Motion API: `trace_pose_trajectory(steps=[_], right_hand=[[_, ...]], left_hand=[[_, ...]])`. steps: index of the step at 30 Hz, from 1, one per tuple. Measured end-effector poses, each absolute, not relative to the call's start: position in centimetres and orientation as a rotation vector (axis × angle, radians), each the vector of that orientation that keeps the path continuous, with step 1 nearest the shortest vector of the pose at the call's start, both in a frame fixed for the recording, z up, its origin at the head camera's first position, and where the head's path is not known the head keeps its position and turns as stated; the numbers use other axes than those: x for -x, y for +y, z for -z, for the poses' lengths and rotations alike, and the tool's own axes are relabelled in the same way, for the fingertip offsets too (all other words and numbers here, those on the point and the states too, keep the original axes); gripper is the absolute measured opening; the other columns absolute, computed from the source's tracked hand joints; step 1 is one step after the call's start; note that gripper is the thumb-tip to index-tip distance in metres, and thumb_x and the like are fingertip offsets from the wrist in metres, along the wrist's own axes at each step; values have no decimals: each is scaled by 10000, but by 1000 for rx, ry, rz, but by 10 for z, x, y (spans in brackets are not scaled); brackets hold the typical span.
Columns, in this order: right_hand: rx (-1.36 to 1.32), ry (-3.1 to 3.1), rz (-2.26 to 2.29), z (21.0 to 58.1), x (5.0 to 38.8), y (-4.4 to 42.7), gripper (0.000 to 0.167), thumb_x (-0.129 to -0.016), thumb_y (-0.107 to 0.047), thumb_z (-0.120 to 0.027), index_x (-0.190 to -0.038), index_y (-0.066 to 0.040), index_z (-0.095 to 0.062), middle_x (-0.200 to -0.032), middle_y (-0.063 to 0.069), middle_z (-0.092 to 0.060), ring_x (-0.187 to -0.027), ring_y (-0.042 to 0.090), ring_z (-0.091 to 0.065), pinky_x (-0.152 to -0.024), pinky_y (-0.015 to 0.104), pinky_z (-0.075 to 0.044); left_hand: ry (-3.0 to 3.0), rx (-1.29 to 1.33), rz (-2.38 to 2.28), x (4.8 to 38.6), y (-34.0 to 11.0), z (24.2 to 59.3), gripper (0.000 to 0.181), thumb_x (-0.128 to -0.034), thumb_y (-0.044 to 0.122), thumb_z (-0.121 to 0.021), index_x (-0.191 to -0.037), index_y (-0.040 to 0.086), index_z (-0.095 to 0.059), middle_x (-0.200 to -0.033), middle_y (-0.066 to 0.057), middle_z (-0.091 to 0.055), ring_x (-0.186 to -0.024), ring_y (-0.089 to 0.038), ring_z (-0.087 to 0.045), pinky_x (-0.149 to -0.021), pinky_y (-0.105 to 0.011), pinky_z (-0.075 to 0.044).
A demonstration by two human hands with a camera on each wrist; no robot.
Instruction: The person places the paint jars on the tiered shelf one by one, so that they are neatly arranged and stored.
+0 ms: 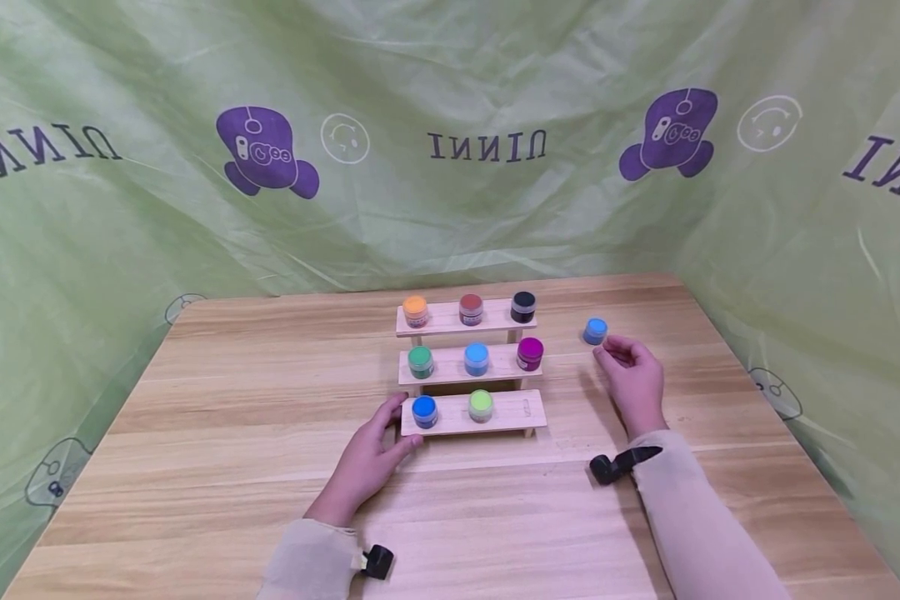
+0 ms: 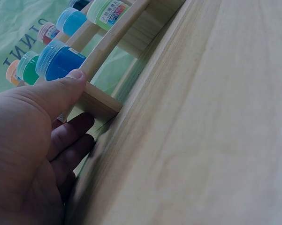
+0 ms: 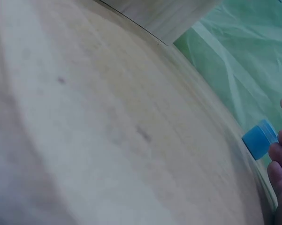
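Observation:
My left hand (image 1: pixel 365 458) holds the left end of the lowest step of a three-tier wooden stand (image 1: pixel 510 421). In the left wrist view its thumb (image 2: pixel 75 77) rests on the front edge, below a dark blue paint jar (image 2: pixel 61 61); the other fingers curve beside the step's end. A light green jar (image 1: pixel 481 406) stands on the same step. Right of the stand, a blue paint jar (image 1: pixel 595 331) sits upright on the table. My right hand (image 1: pixel 633 383) is right by that jar, thumb and fingers apart; whether they touch it I cannot tell.
On the middle step stand green (image 1: pixel 421 362), light blue (image 1: pixel 476 358) and purple (image 1: pixel 529 353) jars. The top step carries orange (image 1: pixel 416 311), brownish-red (image 1: pixel 471 309) and black (image 1: pixel 523 307) ones. A green printed cloth (image 1: pixel 495 225) hangs behind and beside the wooden table (image 1: pixel 232 433).

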State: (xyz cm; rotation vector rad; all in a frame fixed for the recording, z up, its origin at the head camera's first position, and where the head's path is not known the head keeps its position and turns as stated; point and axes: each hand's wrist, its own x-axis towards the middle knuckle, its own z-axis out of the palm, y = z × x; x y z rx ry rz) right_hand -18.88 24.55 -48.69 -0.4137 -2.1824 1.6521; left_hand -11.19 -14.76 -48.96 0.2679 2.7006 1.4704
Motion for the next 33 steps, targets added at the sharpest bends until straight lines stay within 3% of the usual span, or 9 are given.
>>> trace_pose_trajectory(steps=[21, 33], right_hand=[[463, -2212, -1635, 488, 212, 255, 460, -915, -236, -753, -1294, -8, -628, -1219, 126, -640, -997, 74, -597, -910, 190, -499], [456, -2284, -1597, 486, 223, 258, 536, -924, -253, -738, -1358, 15, -574, -1281, 160, -622, -1132, 213, -589, -1020, 322, -478]], left_hand=[[2683, -248, -1468, 111, -148, 489, 691, -912, 267, -760, -1512, 160, -436, -1358, -88, -620, -1366, -295, -478, -1166, -538, -295], [2689, -257, -1468, 112, -148, 489, 692, -918, 273, -751, -1519, 161, -425, -1361, -92, -618, -1373, -304, -469, -1165, -548, -290]])
